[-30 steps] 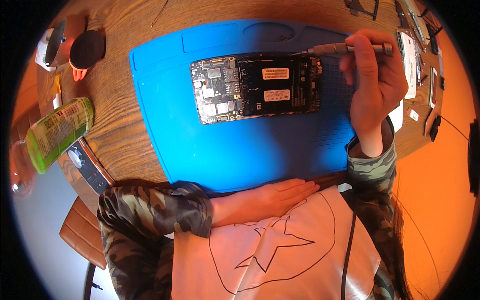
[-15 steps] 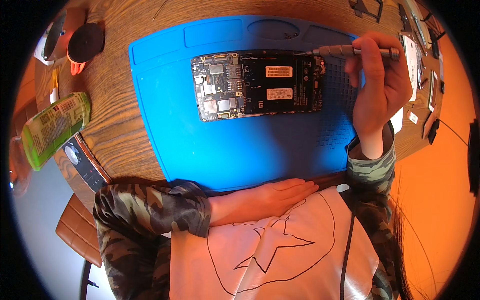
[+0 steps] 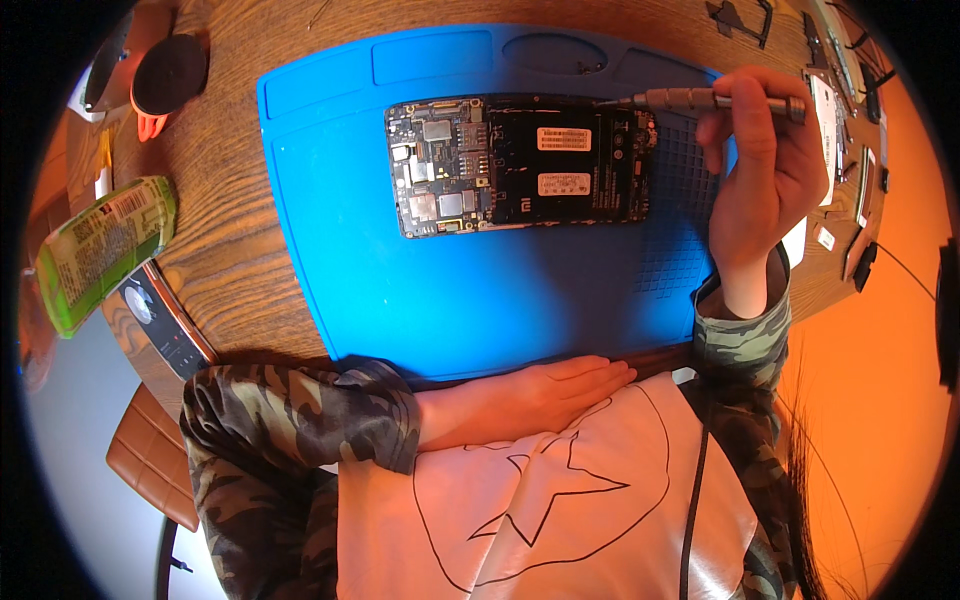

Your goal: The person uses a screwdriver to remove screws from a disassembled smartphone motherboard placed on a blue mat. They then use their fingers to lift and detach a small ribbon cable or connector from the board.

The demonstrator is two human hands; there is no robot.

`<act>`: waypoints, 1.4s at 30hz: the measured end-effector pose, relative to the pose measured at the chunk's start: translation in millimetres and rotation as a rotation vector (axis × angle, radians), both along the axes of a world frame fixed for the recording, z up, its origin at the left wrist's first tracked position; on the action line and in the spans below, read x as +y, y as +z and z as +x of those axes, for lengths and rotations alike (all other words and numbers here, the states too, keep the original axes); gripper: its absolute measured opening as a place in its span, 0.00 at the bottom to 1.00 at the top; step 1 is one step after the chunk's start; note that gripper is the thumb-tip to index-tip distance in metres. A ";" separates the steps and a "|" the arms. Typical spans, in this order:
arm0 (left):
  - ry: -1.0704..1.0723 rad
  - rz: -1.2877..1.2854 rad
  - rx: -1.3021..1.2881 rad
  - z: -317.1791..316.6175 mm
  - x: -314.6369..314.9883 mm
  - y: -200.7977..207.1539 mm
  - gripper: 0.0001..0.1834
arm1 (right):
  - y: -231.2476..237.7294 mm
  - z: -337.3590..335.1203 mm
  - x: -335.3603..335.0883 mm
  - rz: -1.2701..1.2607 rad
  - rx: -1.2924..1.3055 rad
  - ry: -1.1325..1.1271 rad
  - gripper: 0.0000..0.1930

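Observation:
An opened phone (image 3: 520, 165) lies on a blue work mat (image 3: 420, 300), its circuit board bare on the left and its black battery (image 3: 563, 165) on the right. My right hand (image 3: 762, 165) is closed round a slim metal screwdriver (image 3: 680, 98) held nearly level. The tool's tip reaches the phone's far edge, close to the battery's upper right corner; whether it touches is too small to tell. My left hand (image 3: 560, 395) rests flat along the mat's near edge against my shirt, fingers stretched out and holding nothing.
Small dark screws (image 3: 592, 68) sit in the mat's oval tray. On the left are a green packet (image 3: 105, 250), a phone with a lit screen (image 3: 165, 320) and a round black object (image 3: 170, 75). Black frame parts (image 3: 740, 20) and other phone parts line the far right.
My right hand and the screwdriver have shifted very slightly to the right. The view has moved a little; my left hand and the opened phone stay as they were.

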State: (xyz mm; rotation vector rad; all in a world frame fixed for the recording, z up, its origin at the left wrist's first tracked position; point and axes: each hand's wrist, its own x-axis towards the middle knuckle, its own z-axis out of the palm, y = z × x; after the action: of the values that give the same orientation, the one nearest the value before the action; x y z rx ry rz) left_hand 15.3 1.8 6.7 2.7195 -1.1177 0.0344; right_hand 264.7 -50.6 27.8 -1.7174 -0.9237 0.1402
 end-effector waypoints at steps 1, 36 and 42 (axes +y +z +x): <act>0.001 -0.004 0.005 -0.4 -0.3 -0.1 0.34 | -0.5 0.5 0.1 0.007 0.005 -0.002 0.10; 0.006 -0.038 -0.043 0.3 1.2 -3.0 0.31 | -7.0 6.9 -2.4 0.062 -0.039 -0.001 0.11; 0.002 -0.043 -0.036 0.2 0.9 -2.9 0.31 | -7.9 7.0 -0.8 0.052 -0.039 -0.016 0.11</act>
State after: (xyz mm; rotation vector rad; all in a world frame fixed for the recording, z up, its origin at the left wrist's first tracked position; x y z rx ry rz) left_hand 15.6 2.7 3.8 2.6926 -1.1112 0.1066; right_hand 271.8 -51.4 19.9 -1.6835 -0.9344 0.0721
